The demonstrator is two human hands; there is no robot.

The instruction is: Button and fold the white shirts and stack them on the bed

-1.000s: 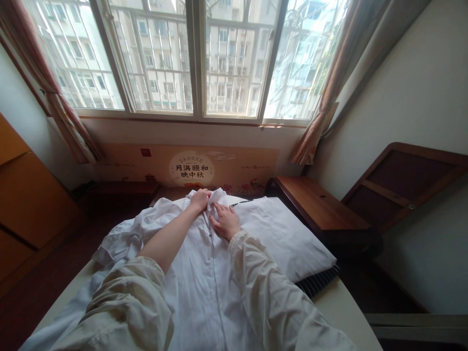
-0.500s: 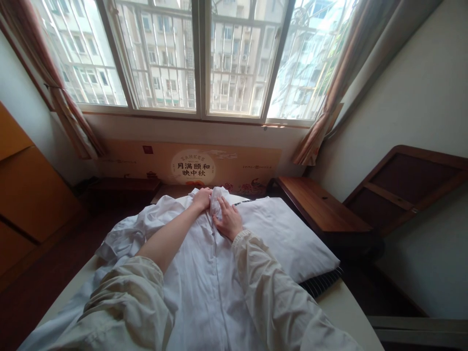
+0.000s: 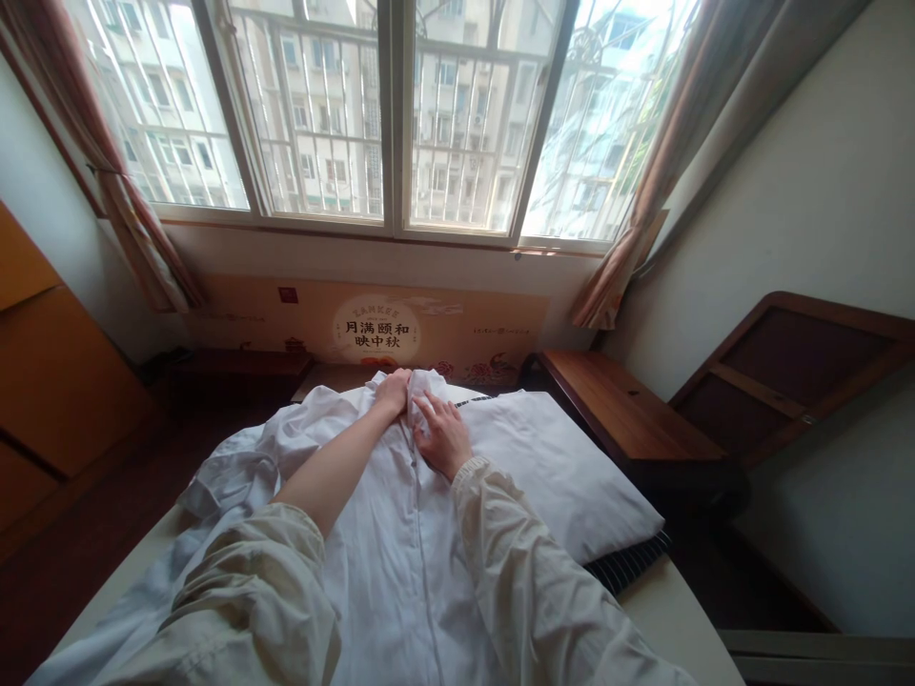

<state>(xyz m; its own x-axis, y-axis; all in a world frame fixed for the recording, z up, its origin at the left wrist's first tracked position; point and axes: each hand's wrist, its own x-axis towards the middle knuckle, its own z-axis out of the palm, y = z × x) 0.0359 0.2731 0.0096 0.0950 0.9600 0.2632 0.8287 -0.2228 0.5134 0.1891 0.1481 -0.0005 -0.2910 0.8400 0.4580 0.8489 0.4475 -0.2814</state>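
Observation:
A white shirt point(image 3: 372, 562) lies spread over a pale table, with a long front seam running towards me and its left side bunched and wrinkled. At its far end, my left hand point(image 3: 393, 389) is closed on the fabric, fingers partly hidden by the cloth. Just right of it, my right hand point(image 3: 443, 433) rests on the upper part of the shirt beside the seam, its fingers apart. Next to the right forearm, a folded white cloth point(image 3: 558, 467) lies on top of a black striped cloth point(image 3: 629, 564).
The pale table point(image 3: 686, 619) has a rounded edge. Beyond it are a printed orange box point(image 3: 443, 305) and barred windows point(image 3: 457, 124). A wooden bench point(image 3: 629, 400) stands at the right, with a brown framed panel point(image 3: 801, 357) leaning on the wall. Orange cabinets point(image 3: 64, 372) stand left.
My right hand has shifted very slightly, its fingers a little more raised and bent on the shirt. The left hand keeps its place. The view has tilted a touch.

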